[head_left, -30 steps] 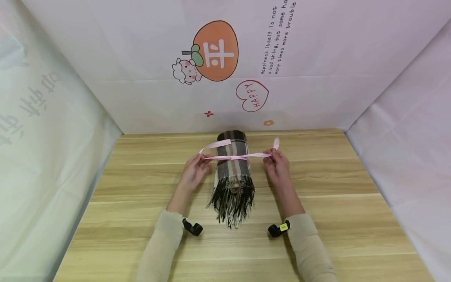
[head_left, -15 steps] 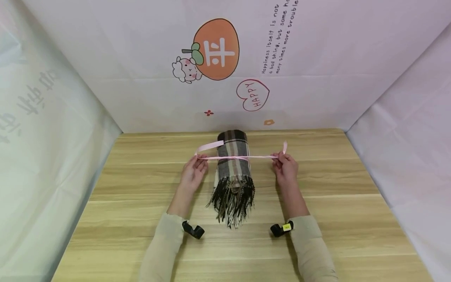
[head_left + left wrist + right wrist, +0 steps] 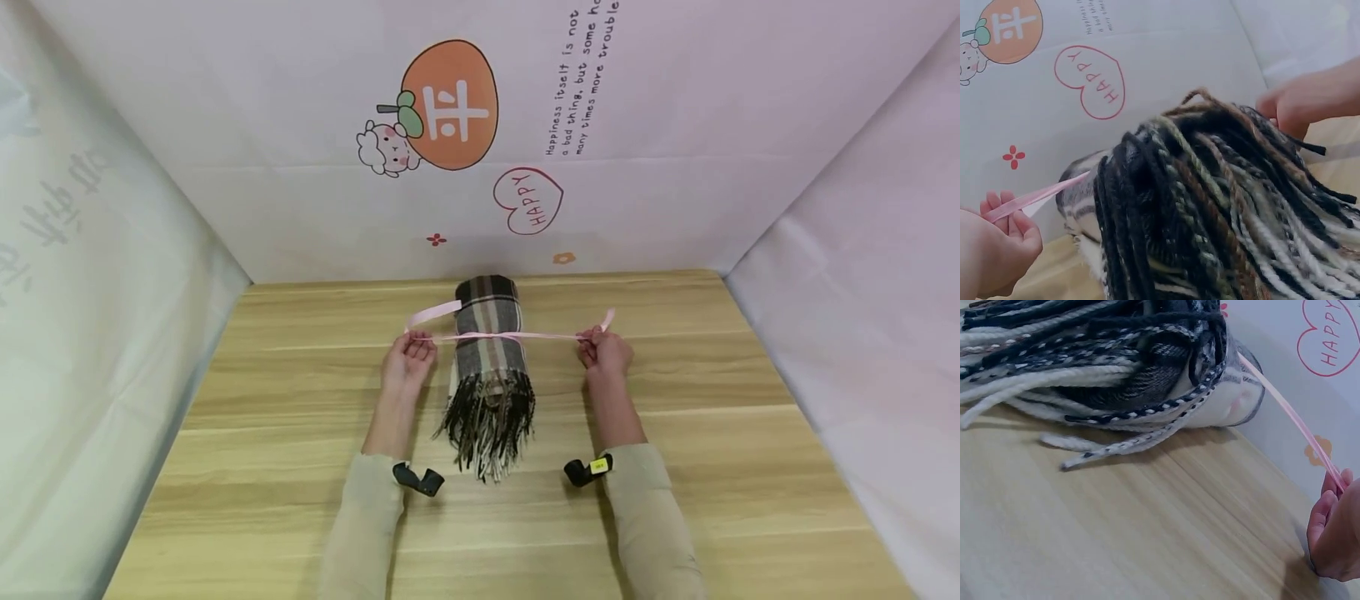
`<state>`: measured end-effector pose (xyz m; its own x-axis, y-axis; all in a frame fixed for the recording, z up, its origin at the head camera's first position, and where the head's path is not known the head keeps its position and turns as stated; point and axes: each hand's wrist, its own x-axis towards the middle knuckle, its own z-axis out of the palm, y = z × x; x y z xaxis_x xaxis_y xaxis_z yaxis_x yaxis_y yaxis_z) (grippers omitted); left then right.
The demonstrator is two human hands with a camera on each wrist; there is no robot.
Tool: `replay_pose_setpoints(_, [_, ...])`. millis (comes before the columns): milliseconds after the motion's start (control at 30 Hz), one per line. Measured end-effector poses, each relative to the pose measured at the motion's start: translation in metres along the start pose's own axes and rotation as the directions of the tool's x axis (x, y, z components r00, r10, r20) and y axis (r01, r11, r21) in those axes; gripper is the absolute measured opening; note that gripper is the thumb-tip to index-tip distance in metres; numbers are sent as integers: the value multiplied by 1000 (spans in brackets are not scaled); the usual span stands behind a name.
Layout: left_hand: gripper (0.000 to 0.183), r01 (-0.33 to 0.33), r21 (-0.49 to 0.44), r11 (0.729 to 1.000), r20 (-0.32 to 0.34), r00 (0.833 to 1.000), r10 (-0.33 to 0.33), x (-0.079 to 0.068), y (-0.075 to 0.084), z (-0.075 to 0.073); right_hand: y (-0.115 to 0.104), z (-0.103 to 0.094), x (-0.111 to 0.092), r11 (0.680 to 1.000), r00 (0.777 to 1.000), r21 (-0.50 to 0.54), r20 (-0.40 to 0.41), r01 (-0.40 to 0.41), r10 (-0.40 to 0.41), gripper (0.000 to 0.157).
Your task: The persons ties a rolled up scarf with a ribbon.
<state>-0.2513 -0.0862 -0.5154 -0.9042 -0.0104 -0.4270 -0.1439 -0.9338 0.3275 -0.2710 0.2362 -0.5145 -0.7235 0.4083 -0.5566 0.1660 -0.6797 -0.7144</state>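
Note:
A rolled plaid scarf (image 3: 491,358) in black, grey, brown and white lies on the table, its fringe (image 3: 1210,212) toward the person. Around its middle runs a pink ribbon (image 3: 540,336), crossed on top and pulled taut to both sides. At the scarf's left, the left hand (image 3: 407,360) pinches one ribbon end, whose loose tail reaches back to the scarf. The right hand (image 3: 606,354) grips the other end on the right, with a short tail sticking up past the fingers. In the right wrist view the ribbon (image 3: 1294,419) stretches straight from scarf to right hand.
The scarf lies near the back of a wooden table (image 3: 285,467), close to a white printed backdrop (image 3: 637,208). White sheets (image 3: 112,317) hang at both sides. Each sleeve cuff carries a small black wrist camera (image 3: 420,480).
Both hands have drawn farther apart since a second ago, the right one moving outward most. The ribbon now runs tighter, and its left tail has slid leftward across the scarf.

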Motion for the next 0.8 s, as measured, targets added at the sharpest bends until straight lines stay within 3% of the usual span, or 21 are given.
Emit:
replay_pose_setpoints(200, [16, 79, 21, 997, 45, 996, -80, 10, 11, -3, 1, 7, 10, 1000, 998, 18, 68, -4, 3, 23])
replay_pose_setpoints(333, [17, 149, 99, 984, 84, 984, -158, 11, 41, -8, -13, 3, 16, 997, 986, 54, 163, -52, 43, 6])
replay_pose_setpoints(400, [21, 161, 133, 978, 75, 982, -172, 9, 64, -8, -26, -3, 18, 993, 978, 71, 195, -90, 75, 22])
replay_pose_setpoints(500, [24, 153, 205, 967, 41, 986, -165, 3, 101, -10, -50, -16, 19, 991, 979, 65, 175, -117, 104, 53])
replay_pose_setpoints(567, [31, 127, 290, 949, 24, 990, -139, -2, 124, -11, -67, -25, 21, 996, 988, 40, 139, -74, 68, 63])
replay_pose_setpoints(600, [37, 101, 356, 929, 23, 993, -116, -5, 135, -13, -74, -28, 22, 999, 994, 9, 109, -35, 34, 60])
replay_pose_setpoints(633, [41, 67, 434, 898, 16, 997, -82, -9, 144, -13, -81, -31, 23, 999, 997, -40, 80, 11, -8, 55])
replay_pose_setpoints(667, [45, 23, 536, 844, 19, 999, -39, -12, 152, -14, -87, -34, 23, 991, 996, -109, 65, 74, -67, 51])
replay_pose_setpoints(700, [49, -29, 656, 754, 32, 999, 11, -15, 159, -14, -93, -36, 25, 971, 989, -192, 63, 141, -131, 48])
replay_pose_setpoints(733, [53, -88, 766, 637, 58, 996, 68, -17, 166, -14, -99, -37, 26, 932, 977, -294, 74, 212, -199, 46])
replay_pose_setpoints(767, [56, -136, 864, 485, 87, 989, 123, -19, 172, -12, -104, -38, 26, 878, 962, -393, 99, 274, -256, 47])
replay_pose_setpoints(800, [59, -176, 933, 315, 126, 977, 171, -19, 177, -11, -110, -39, 28, 801, 938, -490, 133, 344, -322, 49])
